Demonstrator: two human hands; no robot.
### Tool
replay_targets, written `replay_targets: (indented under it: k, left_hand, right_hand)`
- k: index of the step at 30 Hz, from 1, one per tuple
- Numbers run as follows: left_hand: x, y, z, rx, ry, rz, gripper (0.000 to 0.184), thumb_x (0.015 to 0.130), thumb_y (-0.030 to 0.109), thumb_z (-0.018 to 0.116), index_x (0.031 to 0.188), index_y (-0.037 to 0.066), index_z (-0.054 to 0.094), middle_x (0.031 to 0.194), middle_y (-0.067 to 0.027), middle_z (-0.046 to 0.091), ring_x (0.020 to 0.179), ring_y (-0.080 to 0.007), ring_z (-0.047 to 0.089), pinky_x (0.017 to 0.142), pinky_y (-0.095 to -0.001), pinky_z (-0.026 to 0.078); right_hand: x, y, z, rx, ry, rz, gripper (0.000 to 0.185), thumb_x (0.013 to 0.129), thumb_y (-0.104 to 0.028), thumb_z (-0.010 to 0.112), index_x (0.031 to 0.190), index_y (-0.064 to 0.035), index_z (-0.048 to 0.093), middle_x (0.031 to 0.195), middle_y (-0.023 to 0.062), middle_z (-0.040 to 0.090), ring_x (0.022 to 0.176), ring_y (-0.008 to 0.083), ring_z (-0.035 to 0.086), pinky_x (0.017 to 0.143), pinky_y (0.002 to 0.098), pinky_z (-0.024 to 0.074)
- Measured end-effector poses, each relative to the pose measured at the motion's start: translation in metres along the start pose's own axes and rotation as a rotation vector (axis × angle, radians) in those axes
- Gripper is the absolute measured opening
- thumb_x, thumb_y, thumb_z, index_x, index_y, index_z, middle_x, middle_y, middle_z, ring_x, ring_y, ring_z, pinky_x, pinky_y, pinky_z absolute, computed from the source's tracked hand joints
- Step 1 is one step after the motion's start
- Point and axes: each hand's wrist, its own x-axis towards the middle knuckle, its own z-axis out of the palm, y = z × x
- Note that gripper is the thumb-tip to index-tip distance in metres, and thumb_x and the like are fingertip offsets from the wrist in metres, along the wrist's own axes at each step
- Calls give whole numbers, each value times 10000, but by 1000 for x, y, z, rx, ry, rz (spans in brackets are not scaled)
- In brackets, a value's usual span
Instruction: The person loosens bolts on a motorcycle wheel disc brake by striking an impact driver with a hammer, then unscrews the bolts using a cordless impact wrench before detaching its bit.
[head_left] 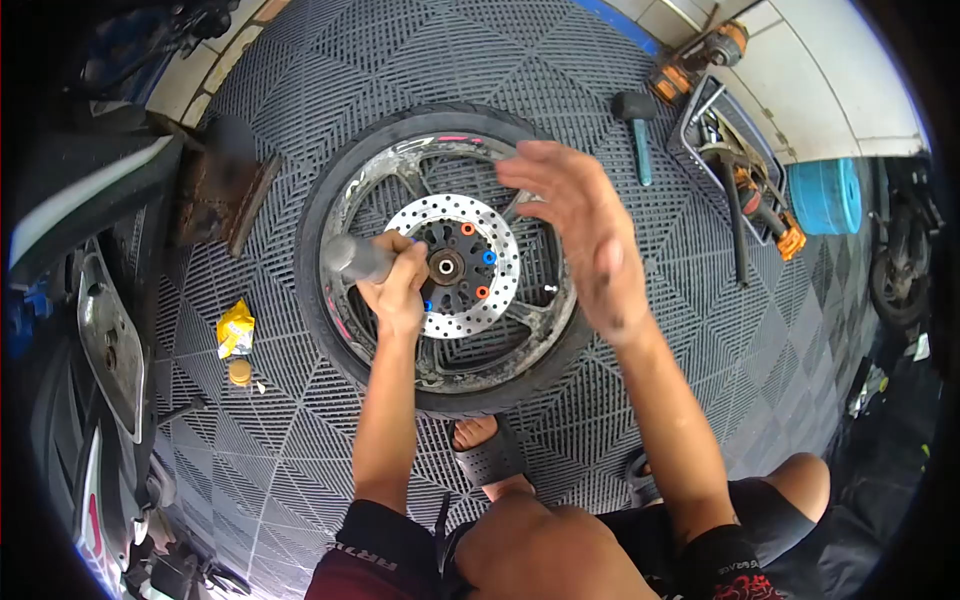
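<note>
Wheel work seen from above, near to far: a sandalled foot (488, 452) stands just beside the tyre (318, 215) of a wheel (520, 315), which lies flat on the ribbed floor mat (300, 440) in front of the person. L hand (395, 285), over the wheel's L side, has its fingers wrapped round a grey tool (358, 260); the tool's working end is hidden by the fist, so contact w/ a bolt can't be told. R hand (590, 240) is raised above the wheel's R side, fingers outstretched & slightly blurred, nothing seen in it. Done, as far as shown: the drilled disc (455, 325) sits around the hub (447, 267), w/ orange bolts (482, 292) & blue bolts (489, 258) in place, i.e. two of each plainly visible, plus a blue trace by the L fingers. Left, by judgement: prob. final seating or tightening of the bolts; tightness can't be read, & any bolt under L hand is hidden. Off to the L, a yellow packet (235, 328) & a small tan jar (239, 372) lie near each other, contents n/v. Farther out, R: a mallet (638, 140) on the mat, then a grey basket (687, 150) holding assorted metal hand tools (715, 130); an orange-black power tool (765, 215) is at its near end. Beyond the basket, by the wall, a 2nd power tool (700, 60); to the basket's R, a blue tub or roll (825, 195), which of these unclear, inside n/v.
</note>
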Motion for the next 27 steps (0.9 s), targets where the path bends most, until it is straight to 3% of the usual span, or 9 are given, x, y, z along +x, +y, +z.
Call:
replay_targets:
  k: [3, 4, 7, 11, 12, 15, 21, 24, 27]
  left_hand:
    - [-9, 11, -3, 580, -510, 584, 244, 837, 8, 640, 648, 48, 491, 589, -57, 529, 485, -175, 486, 493, -253, 361]
    - [-2, 24, -13, 570, -630, 493, 255, 844, 10, 639, 634, 53, 502, 613, -86, 572, 515, -186, 527, 519, -239, 375]
    - [6, 2, -19, 18, -164, 42, 235, 869, 106, 618, 715, 52, 450, 528, -1, 372, 444, -139, 363, 443, -278, 301]
    - [-2, -5, -19, 634, -428, 592, 202, 863, 121, 614, 746, 50, 465, 521, 22, 300, 436, -121, 296, 424, -295, 267]
    - [1, 1, -19, 608, -445, 549, 182, 861, 117, 600, 750, 56, 470, 515, 20, 299, 426, -122, 279, 420, -299, 260]
    - [4, -1, -6, -183, 10, 72, 140, 861, 121, 559, 759, 78, 473, 498, 13, 293, 391, -119, 220, 401, -310, 235]
    - [-17, 20, 4, 998, -280, 456, 259, 650, 222, 788, 640, 35, 609, 586, -43, 569, 503, -159, 540, 507, -323, 399]
    - [-21, 12, -5, 888, -175, 306, 278, 662, 255, 786, 653, 45, 604, 560, -83, 552, 485, -216, 543, 538, -360, 434]
    - [-37, 25, 24, 1259, -310, 534, 263, 627, 239, 766, 683, 32, 615, 609, -130, 607, 539, -321, 584, 565, -413, 469]
  right_hand:
    - [-4, -5, -26, 15, 57, 121, 737, 895, -476, 579, 1403, 44, 461, 1382, 194, 559, 1266, 283, 548, 1042, 407, 416]
    - [-8, -4, -33, 29, 65, 129, 700, 906, -442, 578, 1398, 44, 466, 1374, 194, 566, 1259, 280, 553, 1039, 396, 420]
    - [-21, -3, -50, 96, 85, 159, 597, 920, -315, 611, 1367, 61, 486, 1351, 194, 575, 1242, 275, 563, 1062, 400, 422]
    - [-43, -3, -62, 124, 127, 172, 532, 922, -252, 642, 1317, 80, 516, 1290, 192, 607, 1190, 277, 599, 1081, 415, 429]
    - [-51, -4, -69, 123, 128, 192, 523, 925, -254, 641, 1310, 79, 522, 1283, 192, 612, 1181, 278, 604, 1074, 413, 435]
    - [-72, -7, -89, 116, 172, 240, 491, 934, -263, 640, 1291, 63, 547, 1252, 186, 636, 1142, 269, 631, 1009, 399, 474]
    - [-99, -2, -109, 102, 230, 297, 414, 948, -263, 638, 1233, 35, 596, 1202, 153, 669, 1078, 225, 648, 931, 359, 492]
    - [-97, -5, -84, 94, 183, 298, 419, 904, -202, 708, 1242, 23, 602, 1195, 127, 675, 1078, 208, 643, 951, 354, 491]
    - [-90, -9, -29, -136, 46, 157, 902, 719, -280, 904, 1451, -23, 444, 1382, 127, 559, 1231, 253, 569, 1009, 440, 465]
